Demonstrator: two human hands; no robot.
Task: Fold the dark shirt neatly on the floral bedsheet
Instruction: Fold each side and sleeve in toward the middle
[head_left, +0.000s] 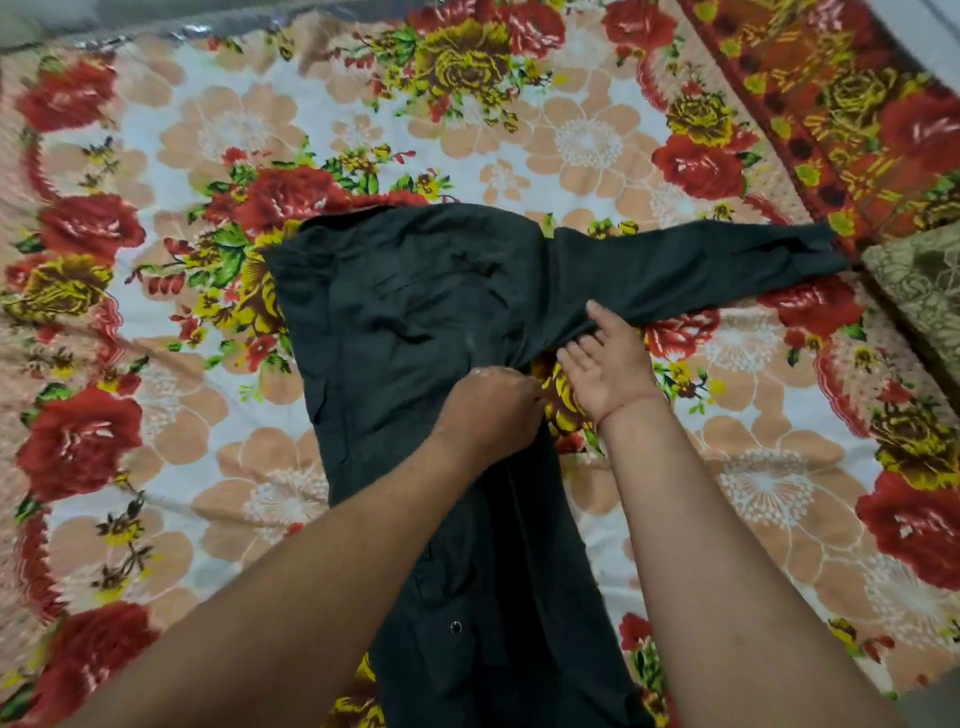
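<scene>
- A person's left hand (488, 402) is reaching in from the near edge, knuckles up, its fingers curling down into a gathered bunch of the dark shirt (405, 312) at the underarm, where creases are fanning out from the grip
- The right hand (608, 371) is lying palm up just beside it, fingers fairly straight and loosely spread, their tips sliding under the lower edge of the sleeve (675, 270) while the thumb (597, 314) is resting against the cloth
- The shirt is lying in the middle of the floral bedsheet (208, 130), its body running from centre towards the camera and the one sleeve stretching out to the right
- A red-and-orange patterned cloth (831, 104) is covering the upper right corner, and an olive patterned fabric (919, 291) is meeting the cuff end of the sleeve at the right edge
- A small round button (456, 627) is showing on the near part of the shirt
- Both forearms are covering part of the shirt's lower half, the left fingertips are hiding in the cloth, and the hem is running out of the bottom of the view
</scene>
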